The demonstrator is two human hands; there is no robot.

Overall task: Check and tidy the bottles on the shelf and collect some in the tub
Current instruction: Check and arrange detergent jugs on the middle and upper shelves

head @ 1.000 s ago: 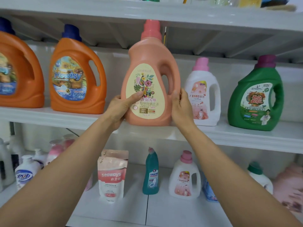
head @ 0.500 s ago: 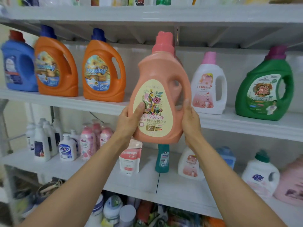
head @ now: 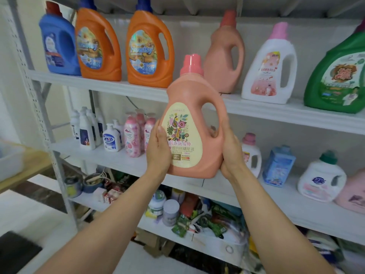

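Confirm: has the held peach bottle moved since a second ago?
Yes. The peach bottle came down off the upper shelf; its base now hangs below it.

head view faces shelving point(head: 126, 89) closely, angled down.
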